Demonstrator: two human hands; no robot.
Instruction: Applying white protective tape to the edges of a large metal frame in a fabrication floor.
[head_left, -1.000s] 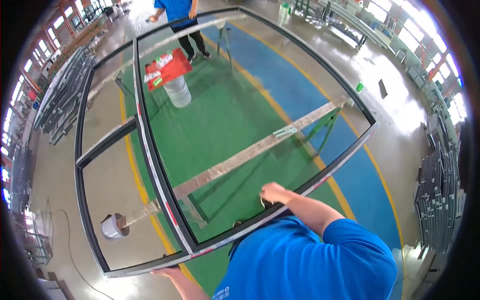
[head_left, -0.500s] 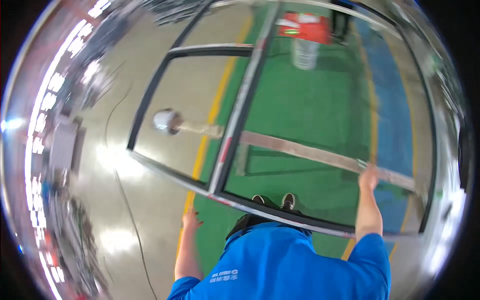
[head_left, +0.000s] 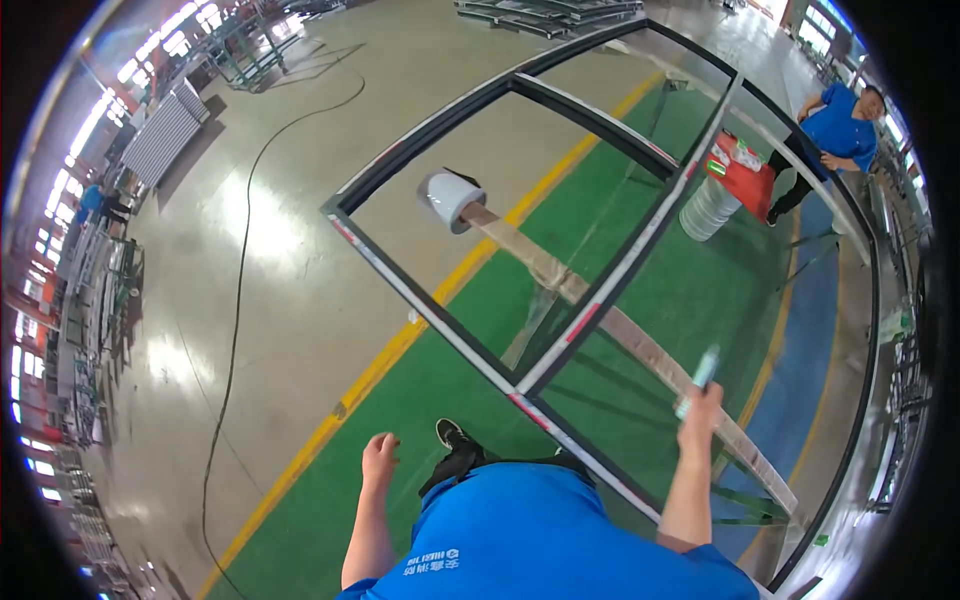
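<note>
My right hand (head_left: pixel 702 410) grips the tool (head_left: pixel 706 368), in view over the larger opening of the frame (head_left: pixel 583 322); I should hold it firmly, clear of the bars. My left hand (head_left: pixel 379 458) hangs apart, loosely curled; I cannot tell whether it is empty.

black cable (head_left: pixel 241 270) snaking over grey floor (head_left: pixel 175 310); yellow line (head_left: pixel 378 371) edging green strip (head_left: pixel 300 515); co-worker (head_left: pixel 843 130) near red sheet (head_left: pixel 744 182)

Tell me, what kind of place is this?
Probably a factory workshop: there's a big dark rectangular framework with crossbars, a flat pile of long grey metal-looking pieces, and a green-painted floor lane edged with a yellow stripe.
</note>
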